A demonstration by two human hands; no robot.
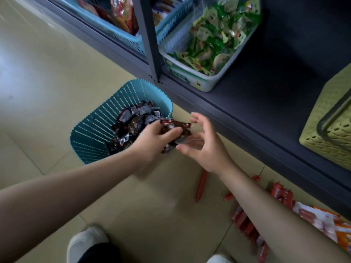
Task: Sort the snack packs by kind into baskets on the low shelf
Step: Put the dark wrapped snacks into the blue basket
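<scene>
My left hand (152, 141) grips a bunch of dark brown snack packs (175, 132) just right of a teal basket (98, 126) on the floor. That basket holds several more of the same dark packs (133, 126). My right hand (205, 145) is spread beside the bunch, palm toward it, its fingers relaxed and holding nothing. On the low shelf (266, 92) a white basket (190, 76) is full of green and yellow packs (218, 40). An olive woven basket (330, 130) stands at the shelf's right.
Red sausage sticks (201, 185) lie scattered on the tiled floor (47, 73), with an orange and white sausage bag (322, 221) at right. Light blue baskets (123, 33) with other snacks sit on the shelf section at the back left. My shoes show at the bottom edge.
</scene>
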